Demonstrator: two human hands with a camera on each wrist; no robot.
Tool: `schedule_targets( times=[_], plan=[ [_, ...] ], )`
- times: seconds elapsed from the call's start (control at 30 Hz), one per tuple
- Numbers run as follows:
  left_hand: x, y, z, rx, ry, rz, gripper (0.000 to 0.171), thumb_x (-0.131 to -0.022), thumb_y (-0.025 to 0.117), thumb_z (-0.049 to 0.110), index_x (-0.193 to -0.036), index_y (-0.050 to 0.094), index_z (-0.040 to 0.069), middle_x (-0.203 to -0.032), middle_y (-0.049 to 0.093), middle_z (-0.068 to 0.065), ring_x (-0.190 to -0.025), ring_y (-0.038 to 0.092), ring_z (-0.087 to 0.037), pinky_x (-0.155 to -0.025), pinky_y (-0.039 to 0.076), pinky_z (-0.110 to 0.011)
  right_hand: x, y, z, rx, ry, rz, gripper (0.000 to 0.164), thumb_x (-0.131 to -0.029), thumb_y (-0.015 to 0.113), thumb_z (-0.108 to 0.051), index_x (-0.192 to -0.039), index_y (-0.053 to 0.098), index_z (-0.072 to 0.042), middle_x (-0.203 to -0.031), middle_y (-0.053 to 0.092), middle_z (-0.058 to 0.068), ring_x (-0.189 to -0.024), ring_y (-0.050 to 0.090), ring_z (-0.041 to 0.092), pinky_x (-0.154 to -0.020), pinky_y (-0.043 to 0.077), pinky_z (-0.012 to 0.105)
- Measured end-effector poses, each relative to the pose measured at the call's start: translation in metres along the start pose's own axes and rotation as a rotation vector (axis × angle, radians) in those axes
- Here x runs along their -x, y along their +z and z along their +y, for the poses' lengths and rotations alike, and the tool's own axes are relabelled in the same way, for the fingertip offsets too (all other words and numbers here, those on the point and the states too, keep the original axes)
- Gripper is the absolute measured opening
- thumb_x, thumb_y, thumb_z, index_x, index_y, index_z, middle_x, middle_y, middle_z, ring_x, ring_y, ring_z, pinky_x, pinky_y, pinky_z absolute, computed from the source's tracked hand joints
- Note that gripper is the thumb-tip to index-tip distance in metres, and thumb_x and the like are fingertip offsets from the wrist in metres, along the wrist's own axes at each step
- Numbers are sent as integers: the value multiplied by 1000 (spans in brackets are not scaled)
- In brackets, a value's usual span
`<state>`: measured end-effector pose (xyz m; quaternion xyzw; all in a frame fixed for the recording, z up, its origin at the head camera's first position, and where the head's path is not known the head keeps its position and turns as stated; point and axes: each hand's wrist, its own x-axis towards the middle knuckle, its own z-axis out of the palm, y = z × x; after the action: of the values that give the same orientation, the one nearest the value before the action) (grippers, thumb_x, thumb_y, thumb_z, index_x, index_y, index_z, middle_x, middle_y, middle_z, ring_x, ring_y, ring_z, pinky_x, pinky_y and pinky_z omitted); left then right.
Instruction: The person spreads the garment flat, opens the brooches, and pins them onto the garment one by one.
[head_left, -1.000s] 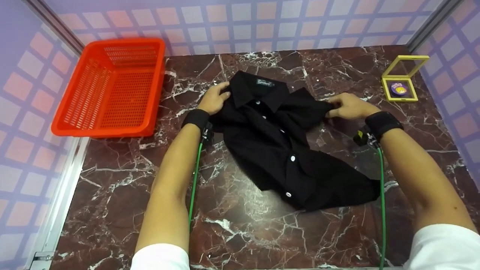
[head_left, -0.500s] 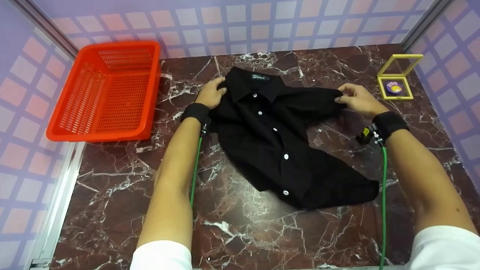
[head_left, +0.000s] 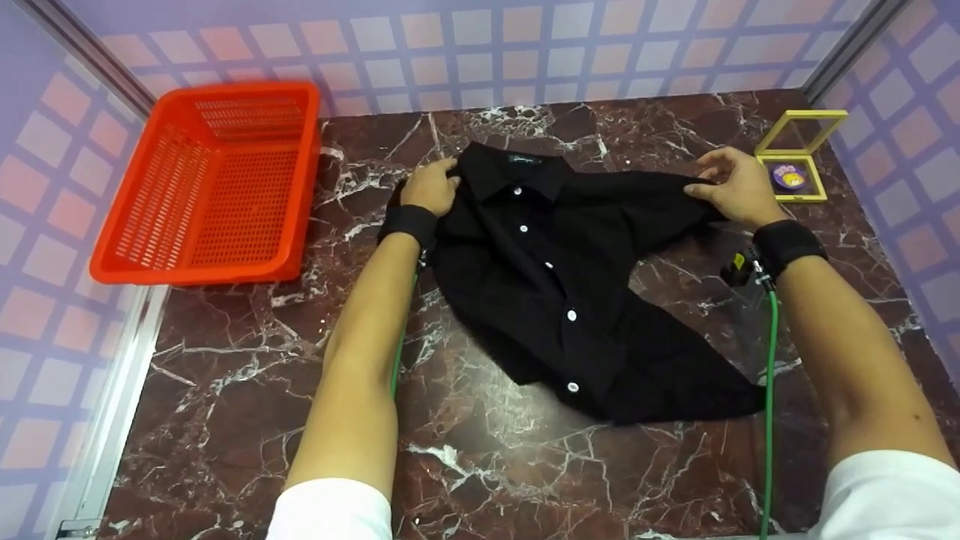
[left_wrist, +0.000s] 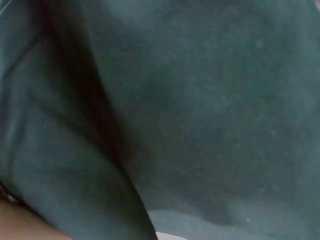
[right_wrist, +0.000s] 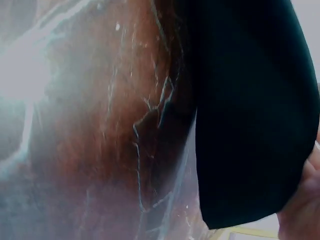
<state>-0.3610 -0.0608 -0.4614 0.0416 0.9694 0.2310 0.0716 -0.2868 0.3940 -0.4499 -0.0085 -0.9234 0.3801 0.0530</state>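
Observation:
A black button-up shirt with white buttons lies front up, its collar toward the back wall. My left hand grips the shirt at the shoulder beside the collar. Dark cloth fills most of the left wrist view, hiding the fingertips. At the other side, my right hand pinches the end of a short sleeve and holds it stretched out to the right. The right wrist view shows that sleeve hanging just over the tabletop, with fingers at its edge.
A red plastic basket stands at the back left. Close beyond my right hand, a small yellow-framed case stands with its lid up and a round purple piece inside. Green cables run from both wrists across the marble table.
My right hand has moved right, drawing the crumpled sleeve out straighter. My left hand has shifted slightly right at the shoulder. The shirt's lower part lies nearly as before.

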Motion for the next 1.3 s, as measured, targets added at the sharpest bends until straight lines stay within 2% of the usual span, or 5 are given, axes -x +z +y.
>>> schedule_targets(
  times=[0.23,0.53,0.73,1.03,1.3],
  plan=[
    [2,-1,-4,30,19,-23,45,-94,52,31,-138,45,25,-136,50,-2,-123,46,-25,-101,35,-42,-6,5,-3,204,-9,140,32,-81,72,-18,-108,61,-5,-96,65,11,-88,60,23,-82,43,35],
    [7,-18,-14,38,52,-79,53,-93,53,30,-139,39,9,-124,56,-12,-118,48,-28,-102,34,-39,-7,10,-2,338,40,79,34,-86,64,-22,-111,59,1,-108,60,23,-101,52,40,-89,37,51],
    [22,-33,-19,60,103,-92,50,-92,54,27,-138,42,10,-112,62,-10,-109,53,-25,-97,37,-38,-10,25,-18,362,-48,104,35,-87,61,-24,-111,58,2,-110,55,24,-108,45,45,-92,30,56],
    [51,-46,-44,43,152,-93,53,-86,52,11,-138,40,7,-116,60,-11,-109,53,-27,-98,37,-39,-9,75,-82,357,-224,-67,47,-86,63,-26,-125,51,-3,-123,49,24,-116,39,44,-98,29,55],
    [75,-41,-57,-168,304,38,48,-74,59,3,-122,53,6,-118,56,-14,-111,50,-32,-93,40,-43,-6,121,-121,411,-344,-224,59,-83,65,-29,-135,43,-10,-136,38,23,-122,35,45,-97,31,57]
  ],
)
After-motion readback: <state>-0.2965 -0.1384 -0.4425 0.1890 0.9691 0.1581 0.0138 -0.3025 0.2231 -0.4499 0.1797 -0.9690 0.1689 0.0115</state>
